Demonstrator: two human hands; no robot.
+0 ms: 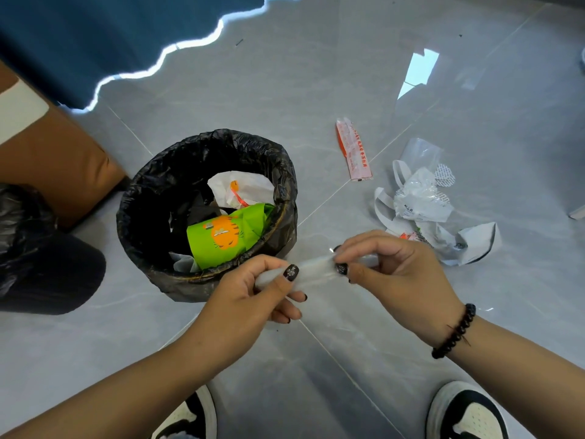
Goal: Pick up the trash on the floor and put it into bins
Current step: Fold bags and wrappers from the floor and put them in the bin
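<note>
A rolled piece of clear plastic wrap [316, 270] is stretched between both hands, just in front of the bin. My left hand [253, 296] pinches its left end, thumb on top. My right hand [395, 274] pinches the right end with curled fingers. The round bin [152, 198] has a black liner and holds a green packet with an orange cartoon [228, 236] and a white bag [243, 185]. On the floor to the right lie an orange-and-white chopstick wrapper [353, 148] and a heap of crumpled white plastic bags and paper [433, 204].
A second black bin bag [28, 236] sits at the left edge beside a brown cushioned seat [53, 153]. A blue curtain [95, 33] hangs at the top left. My two shoes [468, 413] stand at the bottom on the glossy grey tile floor.
</note>
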